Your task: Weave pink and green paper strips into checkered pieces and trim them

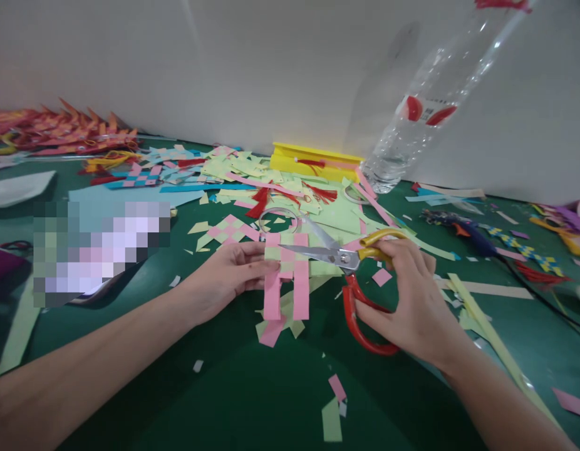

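Scraps (336,387) litter the table's (252,401) near edge. Mid-table, the left hand (228,275) pinches the woven piece (290,282) by its left side. The right hand (407,300) has a closed grip on the scissors (339,257), blades nearly shut across the weave. Trimming seems in hand; a clean cut calls for a steady hold.

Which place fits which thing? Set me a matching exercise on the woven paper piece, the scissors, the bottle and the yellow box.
Things:
1. woven pink and green paper strips
2. steel scissors with red and yellow handles
3. clear plastic water bottle
4. flat yellow cardboard box

Places:
A. standing on the green table by the wall
B. gripped in the right hand
C. lying flat behind the loose paper scraps
D. held at its edge by the left hand

Pairs: 1-D, 2-B, 3-A, 4-C
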`<control>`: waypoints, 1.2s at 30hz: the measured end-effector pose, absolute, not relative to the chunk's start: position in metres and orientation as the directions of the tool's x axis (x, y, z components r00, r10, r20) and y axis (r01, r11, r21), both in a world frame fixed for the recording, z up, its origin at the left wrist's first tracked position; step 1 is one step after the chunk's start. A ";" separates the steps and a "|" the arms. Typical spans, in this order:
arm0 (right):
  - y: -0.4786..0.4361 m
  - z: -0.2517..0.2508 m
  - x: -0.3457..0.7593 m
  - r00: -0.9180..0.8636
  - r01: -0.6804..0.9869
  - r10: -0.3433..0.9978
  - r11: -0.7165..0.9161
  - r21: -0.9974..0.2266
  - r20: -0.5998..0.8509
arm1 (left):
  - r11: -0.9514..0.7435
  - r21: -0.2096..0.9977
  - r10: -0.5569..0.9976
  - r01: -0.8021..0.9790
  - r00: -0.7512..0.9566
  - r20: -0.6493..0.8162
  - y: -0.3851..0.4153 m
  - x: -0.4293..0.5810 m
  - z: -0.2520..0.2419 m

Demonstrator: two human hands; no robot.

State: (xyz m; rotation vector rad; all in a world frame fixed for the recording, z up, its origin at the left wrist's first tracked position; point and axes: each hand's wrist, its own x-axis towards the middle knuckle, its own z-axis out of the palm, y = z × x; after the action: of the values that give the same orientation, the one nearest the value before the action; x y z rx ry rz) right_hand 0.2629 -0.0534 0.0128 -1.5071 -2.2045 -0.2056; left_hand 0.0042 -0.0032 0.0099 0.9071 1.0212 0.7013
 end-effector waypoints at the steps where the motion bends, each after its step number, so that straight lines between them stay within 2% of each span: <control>1: -0.053 0.013 0.262 -0.295 0.915 0.841 0.386 -0.119 0.454 | 0.452 0.890 0.840 -0.063 0.365 -0.401 -0.003 0.004 0.010; 10: -0.050 0.009 0.262 -0.258 0.934 0.826 0.346 -0.090 0.501 | 0.398 0.915 0.902 -0.062 0.209 -0.378 -0.001 -0.001 0.007; 15: -0.046 0.007 0.264 -0.170 0.957 0.823 0.270 -0.110 0.542 | 0.351 0.936 0.902 0.000 0.271 -0.338 -0.001 -0.001 0.007; 21: -0.037 0.002 0.273 -0.014 0.963 0.873 0.144 -0.229 0.488 | 0.271 0.961 0.904 0.056 0.328 -0.274 -0.002 -0.002 0.006; 29: -0.021 -0.010 0.297 0.108 0.989 0.853 -0.041 -0.140 0.511 | 0.230 0.969 0.909 0.094 0.335 -0.248 -0.003 -0.003 0.005; 36: -0.020 -0.003 0.306 0.166 0.957 0.909 -0.056 -0.283 0.381 | 0.228 0.961 0.898 0.154 0.348 -0.269 -0.004 -0.002 0.010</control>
State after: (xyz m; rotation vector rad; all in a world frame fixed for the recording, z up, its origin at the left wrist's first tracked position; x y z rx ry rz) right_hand 0.3056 -0.0202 -0.0031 -1.9842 -1.7620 -0.1368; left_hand -0.0018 -0.0044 0.0100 1.2501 1.1164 0.6957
